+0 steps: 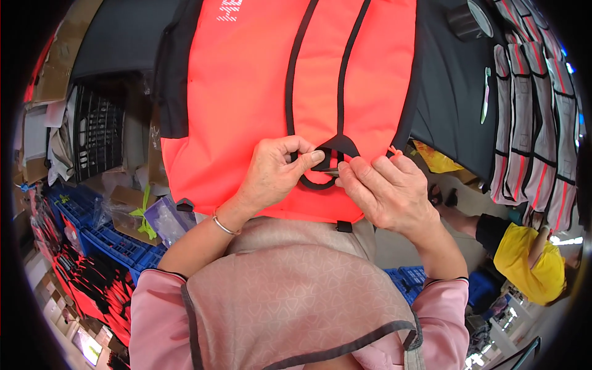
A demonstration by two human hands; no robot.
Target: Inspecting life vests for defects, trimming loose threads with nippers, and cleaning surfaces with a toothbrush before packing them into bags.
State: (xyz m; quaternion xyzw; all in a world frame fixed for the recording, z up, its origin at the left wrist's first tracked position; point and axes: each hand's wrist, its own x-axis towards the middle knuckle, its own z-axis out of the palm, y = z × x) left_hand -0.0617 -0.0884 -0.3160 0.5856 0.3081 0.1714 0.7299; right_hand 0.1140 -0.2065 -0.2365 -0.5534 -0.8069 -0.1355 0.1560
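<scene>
A bright red-orange bag [240, 105] with black edging lies spread before me, its lower edge close to my lap. A shoulder strap [317, 86] with black binding runs down it to black webbing [333, 159] at the bottom. Thumb and fingers of my left hand [271, 169] pinch this webbing. From the closed fingers of my right hand [391, 191] a thin metal tool [333, 172] points left, its tip at the webbing beside my left thumb. Most of the tool is hidden in the hand, so its exact kind does not show.
Under the bag is a dark-covered table [450, 111], with a dark metal cup [472, 21] and a toothbrush [486, 95] at the right. Grey strap pieces [521, 123] hang beyond. Blue crates [117, 240] stand left. A person in yellow [530, 262] is at the right.
</scene>
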